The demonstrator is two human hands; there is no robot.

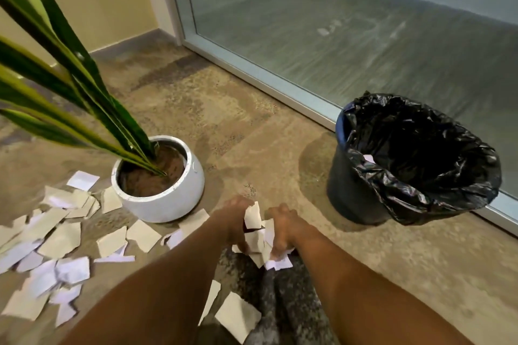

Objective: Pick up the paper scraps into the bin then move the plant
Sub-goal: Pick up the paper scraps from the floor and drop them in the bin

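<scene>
Bare forearms (179,274), no sleeves.

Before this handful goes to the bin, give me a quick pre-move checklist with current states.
1. Left hand and right hand have a grip on the bundle of scraps: ok.
2. Bundle secure, no loose pieces: not ok, some hang below.
3. Bin open, liner in place: ok.
4. Path to bin clear: ok.
5. Floor scraps cleared: not ok.
6. Plant pot ready to move: not ok, scraps lie against it.
</scene>
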